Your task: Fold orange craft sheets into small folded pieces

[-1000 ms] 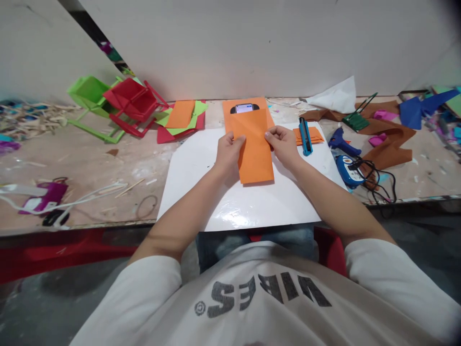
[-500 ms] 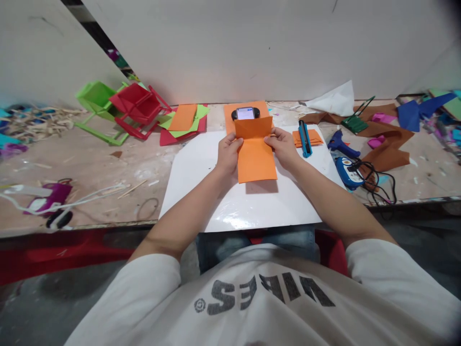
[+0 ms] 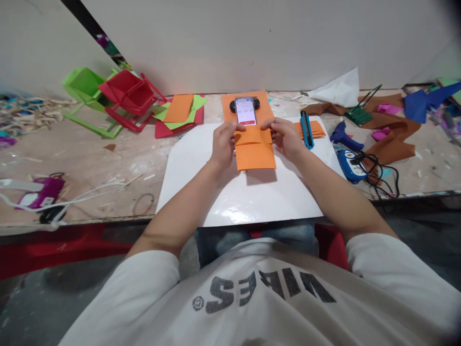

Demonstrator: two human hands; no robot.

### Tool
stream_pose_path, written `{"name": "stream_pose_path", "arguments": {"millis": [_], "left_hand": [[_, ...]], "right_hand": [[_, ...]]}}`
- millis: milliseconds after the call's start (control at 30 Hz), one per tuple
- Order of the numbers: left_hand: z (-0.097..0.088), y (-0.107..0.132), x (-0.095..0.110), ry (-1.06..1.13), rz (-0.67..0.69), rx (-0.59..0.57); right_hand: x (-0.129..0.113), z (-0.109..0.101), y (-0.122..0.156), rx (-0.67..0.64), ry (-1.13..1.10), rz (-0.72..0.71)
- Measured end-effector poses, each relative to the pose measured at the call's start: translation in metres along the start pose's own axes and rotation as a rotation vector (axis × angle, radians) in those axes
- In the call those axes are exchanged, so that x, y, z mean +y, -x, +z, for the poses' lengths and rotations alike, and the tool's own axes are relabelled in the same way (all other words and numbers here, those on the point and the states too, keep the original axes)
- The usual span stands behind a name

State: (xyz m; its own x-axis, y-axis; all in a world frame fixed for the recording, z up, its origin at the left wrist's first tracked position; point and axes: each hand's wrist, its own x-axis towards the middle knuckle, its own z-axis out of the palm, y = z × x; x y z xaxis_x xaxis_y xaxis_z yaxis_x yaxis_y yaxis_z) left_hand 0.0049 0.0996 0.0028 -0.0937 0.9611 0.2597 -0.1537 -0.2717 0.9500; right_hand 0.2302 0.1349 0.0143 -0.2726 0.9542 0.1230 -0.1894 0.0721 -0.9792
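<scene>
Where the orange paper (image 3: 255,157) folds, the left hand (image 3: 224,143) and right hand (image 3: 287,139) pinch its sides.

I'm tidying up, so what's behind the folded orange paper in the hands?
Beyond the folded orange paper, a lit phone, a dark object and part of an orange sheet show. Whatever lies directly behind the paper is covered and cannot be seen.

Several fingertips of the left hand (image 3: 224,142) and the right hand (image 3: 287,139) are hidden behind the folded orange paper (image 3: 255,156). The phone (image 3: 246,113) covers the middle of a black object (image 3: 257,104), and its finer lettering is too small to read. The stick pile (image 3: 34,115) on the left and the blue sheet (image 3: 415,106) on the right are cut off.
</scene>
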Motion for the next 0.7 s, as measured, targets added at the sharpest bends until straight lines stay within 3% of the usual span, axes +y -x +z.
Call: {"name": "stream_pose_path", "arguments": {"millis": [167,433,700], "left_hand": [[0.003,-0.001,-0.004,-0.169,0.137,0.046],[0.009,0.007,-0.001,0.036,-0.02,0.043],[0.001,-0.003,0.001,-0.106,0.079,0.081]], "right_hand": [[0.014,-0.004,-0.006,0.017,0.049,-0.152],[0.008,0.006,-0.001,0.068,0.014,-0.155],[0.007,0.002,0.001,-0.013,0.147,-0.04]]}}
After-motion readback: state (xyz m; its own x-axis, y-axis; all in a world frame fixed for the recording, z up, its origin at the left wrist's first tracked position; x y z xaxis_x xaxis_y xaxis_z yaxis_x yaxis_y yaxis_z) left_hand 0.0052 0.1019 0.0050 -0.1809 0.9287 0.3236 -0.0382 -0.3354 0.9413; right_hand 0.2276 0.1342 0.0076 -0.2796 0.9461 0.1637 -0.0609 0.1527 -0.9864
